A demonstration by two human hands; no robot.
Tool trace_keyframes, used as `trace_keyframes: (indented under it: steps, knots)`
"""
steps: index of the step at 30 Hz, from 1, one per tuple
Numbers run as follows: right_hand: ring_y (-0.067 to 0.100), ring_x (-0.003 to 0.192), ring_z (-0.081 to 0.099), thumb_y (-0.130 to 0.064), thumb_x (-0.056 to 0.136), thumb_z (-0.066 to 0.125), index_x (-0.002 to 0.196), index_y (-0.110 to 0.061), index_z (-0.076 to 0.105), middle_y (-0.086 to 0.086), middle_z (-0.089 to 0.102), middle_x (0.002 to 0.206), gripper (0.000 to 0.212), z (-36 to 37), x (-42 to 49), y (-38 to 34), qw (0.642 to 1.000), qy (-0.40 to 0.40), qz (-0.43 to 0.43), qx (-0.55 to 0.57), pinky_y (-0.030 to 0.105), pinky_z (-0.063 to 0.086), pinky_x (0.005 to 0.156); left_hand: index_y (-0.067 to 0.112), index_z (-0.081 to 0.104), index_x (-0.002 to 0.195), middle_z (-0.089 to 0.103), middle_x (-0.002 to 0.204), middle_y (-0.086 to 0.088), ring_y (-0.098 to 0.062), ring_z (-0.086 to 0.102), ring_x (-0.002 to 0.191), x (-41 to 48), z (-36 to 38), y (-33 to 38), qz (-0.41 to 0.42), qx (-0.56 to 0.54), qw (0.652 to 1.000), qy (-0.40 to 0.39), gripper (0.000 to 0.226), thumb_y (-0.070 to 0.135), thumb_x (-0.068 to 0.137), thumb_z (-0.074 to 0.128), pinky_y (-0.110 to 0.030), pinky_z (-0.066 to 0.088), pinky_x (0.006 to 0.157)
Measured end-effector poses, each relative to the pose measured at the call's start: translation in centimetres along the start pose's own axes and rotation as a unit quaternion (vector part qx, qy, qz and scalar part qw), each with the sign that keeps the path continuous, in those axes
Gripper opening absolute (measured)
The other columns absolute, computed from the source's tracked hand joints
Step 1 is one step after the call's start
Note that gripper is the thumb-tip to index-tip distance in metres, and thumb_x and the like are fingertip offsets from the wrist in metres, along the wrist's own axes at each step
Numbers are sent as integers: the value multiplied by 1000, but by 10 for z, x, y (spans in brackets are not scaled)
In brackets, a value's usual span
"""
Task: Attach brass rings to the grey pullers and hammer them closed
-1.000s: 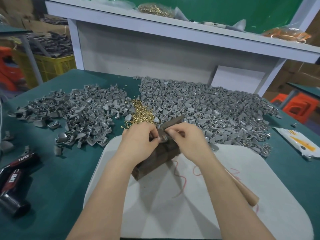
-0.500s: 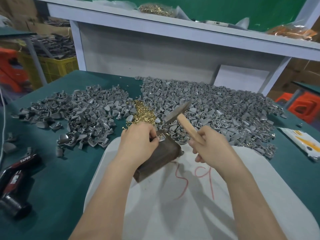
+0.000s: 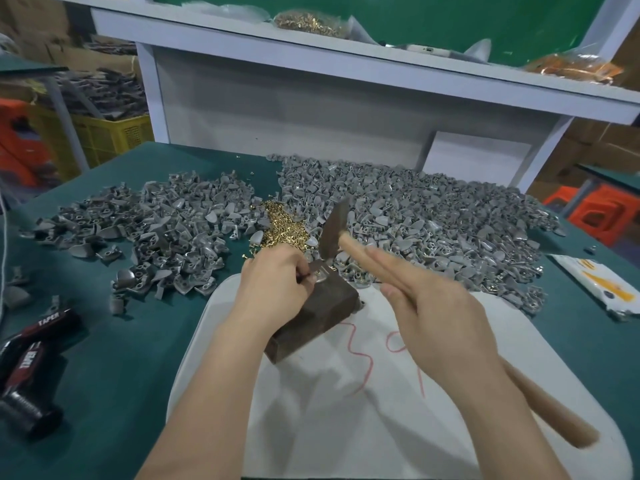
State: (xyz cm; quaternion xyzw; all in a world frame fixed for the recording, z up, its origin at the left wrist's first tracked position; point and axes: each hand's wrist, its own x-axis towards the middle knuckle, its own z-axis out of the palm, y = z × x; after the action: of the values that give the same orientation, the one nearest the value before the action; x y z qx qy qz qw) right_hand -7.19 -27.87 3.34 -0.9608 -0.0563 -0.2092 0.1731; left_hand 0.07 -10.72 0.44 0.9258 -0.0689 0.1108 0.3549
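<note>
Thickly heaped, grey pullers [image 3: 415, 216] litter the green table [image 3: 121, 358].

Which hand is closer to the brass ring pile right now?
Left. The left hand sits just in front of the brass ring pile, pinching a grey puller on the dark block; the right hand is farther right, nearer the camera, holding the hammer.

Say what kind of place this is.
Probably a small hardware assembly workshop: bulk heaps of grey pullers and a pile of brass rings on a green worktable, a yellow crate heaped with dark parts behind, and a hammer over a wooden block.
</note>
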Motion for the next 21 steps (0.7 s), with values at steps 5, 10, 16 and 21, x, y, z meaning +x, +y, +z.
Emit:
trace_keyframes:
  steps: [5, 10, 16, 21]
  knots:
    - [13, 91, 65, -27, 94, 50, 119, -75, 25, -15, 67, 114, 60, -3, -1, 0, 999, 8, -37, 33, 28, 51, 79, 23, 59, 67, 61, 75, 4, -24, 60, 86, 1, 1, 0, -4, 1, 1000, -4, 19, 20, 84, 68, -39, 46, 85]
    - [15, 89, 60, -34, 95, 47, 130, -66, 29, -13, 66, 108, 50, 3, -2, 0, 1000, 11, 3, -6, 29, 45, 69, 22, 59, 70, 65, 86, 2, -23, 59, 90, 2, 0, -1, -1, 16, 1000, -12, 16, 23, 84, 67, -41, 47, 87]
    - [12, 86, 61, -31, 94, 49, 119, -74, 27, -18, 64, 99, 55, 8, -9, 2, 998, -50, -4, 26, 28, 47, 73, 20, 62, 72, 66, 81, 2, -24, 60, 87, 3, 0, -2, -10, 8, 1000, -5, 12, 21, 82, 69, -40, 47, 82]
    - [6, 69, 50, -30, 93, 50, 127, -67, 29, -20, 64, 92, 54, 8, -3, 4, 998, 55, -5, 41, 20, 39, 59, 21, 64, 74, 63, 80, 5, -24, 60, 89, 3, -1, -2, 1, 19, 1000, -7, 12, 23, 84, 67, -41, 47, 85]
